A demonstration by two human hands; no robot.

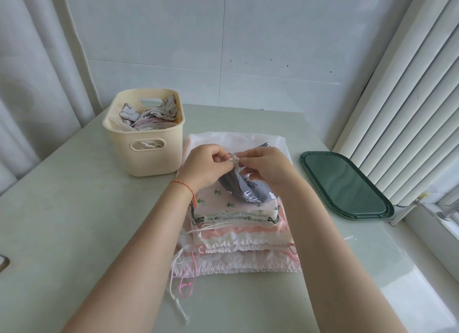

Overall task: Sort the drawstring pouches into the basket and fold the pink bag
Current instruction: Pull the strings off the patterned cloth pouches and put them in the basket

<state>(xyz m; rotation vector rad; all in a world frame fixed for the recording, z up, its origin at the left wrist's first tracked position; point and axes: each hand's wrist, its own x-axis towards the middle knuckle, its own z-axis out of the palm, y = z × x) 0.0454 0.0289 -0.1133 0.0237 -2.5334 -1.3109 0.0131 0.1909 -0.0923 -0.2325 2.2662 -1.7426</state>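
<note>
**Grey pouch held over the stack, both hands at its cord**

Grey pouch (248, 191) is up off the pile, printed with white shapes, its gathered mouth pinched from both sides! Left hand (206, 165), a red string bracelet (183, 185) at the wrist, pinches the pale drawstring (234, 160) at the top; right hand (267, 167) curls its fingers on the same cord and the fabric just below. Underneath lies the stack of pouches (238, 223): a cactus-print one on top, pink and white ruffled ones lower, loose cords trailing toward the near edge of the table (74, 233). All of it sits on the pink bag (196, 139), spread flat. Left of the hands, just beside the bag, stands the cream basket (146, 156), printed pouches already bunched inside. To the right, well apart, a dark green lid (347, 186) lies flat near the window blinds (409, 97).
</note>
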